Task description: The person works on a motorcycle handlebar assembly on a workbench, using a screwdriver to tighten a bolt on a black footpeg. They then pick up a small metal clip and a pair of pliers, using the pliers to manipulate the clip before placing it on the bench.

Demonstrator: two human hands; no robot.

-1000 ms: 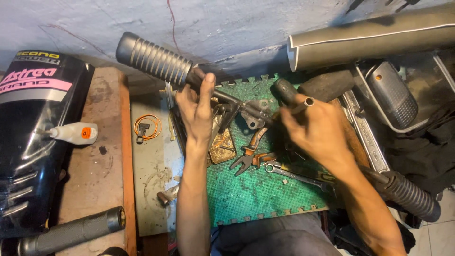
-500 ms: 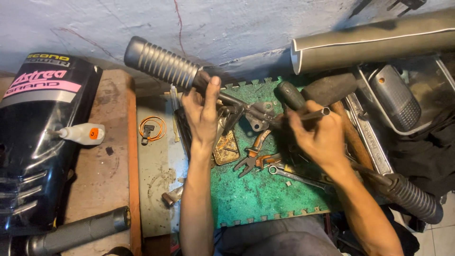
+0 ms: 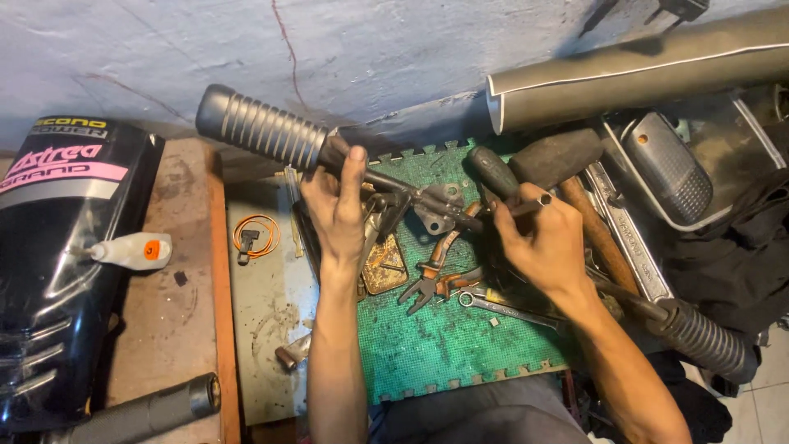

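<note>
Steadily, both hands are working a footpeg bar above the green mat.
Left hand (image 3: 337, 210) is wrapping the bar (image 3: 386, 182) beside its ribbed rubber grip (image 3: 261, 130), bracing it; right hand (image 3: 538, 238) is clenching a black-handled screwdriver (image 3: 493, 174) toward the bracket (image 3: 440, 205), pliers (image 3: 436, 271) lying below.

My left hand (image 3: 339, 210) is raised, back toward me, fingers curled and index finger stretched straight up. My left forearm runs bare and straight up from below. My right hand (image 3: 542, 234) is closed in a fist, a ring on one finger, and its forearm comes in from the lower right.
</note>
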